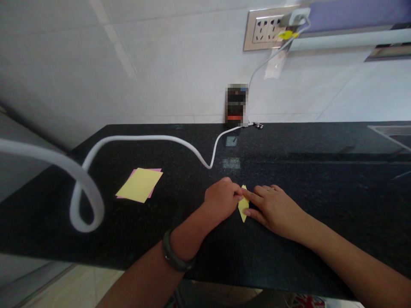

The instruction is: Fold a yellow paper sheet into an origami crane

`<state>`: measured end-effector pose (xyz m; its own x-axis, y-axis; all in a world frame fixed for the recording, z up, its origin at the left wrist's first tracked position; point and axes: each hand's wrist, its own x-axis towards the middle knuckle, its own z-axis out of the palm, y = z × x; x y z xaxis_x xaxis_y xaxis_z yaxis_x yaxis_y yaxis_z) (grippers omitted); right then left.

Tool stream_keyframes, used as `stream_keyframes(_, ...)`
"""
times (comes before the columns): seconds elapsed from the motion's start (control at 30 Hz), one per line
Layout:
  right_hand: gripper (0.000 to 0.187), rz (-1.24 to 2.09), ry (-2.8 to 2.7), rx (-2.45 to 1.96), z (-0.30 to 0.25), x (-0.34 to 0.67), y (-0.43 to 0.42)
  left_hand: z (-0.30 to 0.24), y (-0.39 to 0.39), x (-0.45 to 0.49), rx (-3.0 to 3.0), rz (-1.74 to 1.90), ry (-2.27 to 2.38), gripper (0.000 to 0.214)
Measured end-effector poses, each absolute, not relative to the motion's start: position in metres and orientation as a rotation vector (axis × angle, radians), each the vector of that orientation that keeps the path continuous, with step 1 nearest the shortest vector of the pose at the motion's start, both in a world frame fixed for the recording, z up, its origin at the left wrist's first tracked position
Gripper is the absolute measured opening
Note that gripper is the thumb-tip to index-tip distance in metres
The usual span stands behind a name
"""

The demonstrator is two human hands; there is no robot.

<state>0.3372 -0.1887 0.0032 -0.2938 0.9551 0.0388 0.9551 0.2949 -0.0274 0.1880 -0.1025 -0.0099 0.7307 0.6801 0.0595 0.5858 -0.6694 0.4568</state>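
A narrow piece of folded yellow paper lies on the dark countertop between my hands, pointed at its near end. My left hand is closed, with its thumb and index finger at the paper's upper left edge. From the other side, my right hand holds the paper down. Its index finger lies on the upper part and its thumb on the lower right edge, while the other fingers curl. The fingertips partly cover the paper's upper end. A dark band circles my left wrist.
Yellow and pink paper sheets lie stacked at the left. A thick white cable loops across the counter and close to the camera. A blurred-out device leans on the tiled wall below a socket. A sink edge shows far right.
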Motion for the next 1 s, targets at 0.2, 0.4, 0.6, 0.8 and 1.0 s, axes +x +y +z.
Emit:
stream_keyframes(0.2, 0.044, 0.069, -2.355, -1.899, 0.001, 0.339, -0.186, -0.008, -0.104, 0.188, 2.513, 0.307, 0.984, 0.018)
stream_keyframes(0.4, 0.026, 0.294, -1.964, -1.955, -0.004, 0.344, -0.178, -0.009, -0.105, 0.19, 2.488, 0.314, 1.015, 0.016)
stream_keyframes(0.6, 0.015, 0.355, -1.876, -1.895, -0.007, 0.34, -0.174, -0.01, -0.106, 0.191, 2.455, 0.345, 1.091, 0.025)
stream_keyframes(0.8, 0.02, 0.62, -1.713, -1.777, -0.009, 0.337, -0.175, -0.009, -0.107, 0.192, 2.401, 0.416, 1.087, 0.028)
stream_keyframes(1.0, 0.037, 0.469, -1.576, -1.642, -0.006, 0.334, -0.173, -0.01, -0.108, 0.2, 1.88, 0.6, 0.939, 0.012)
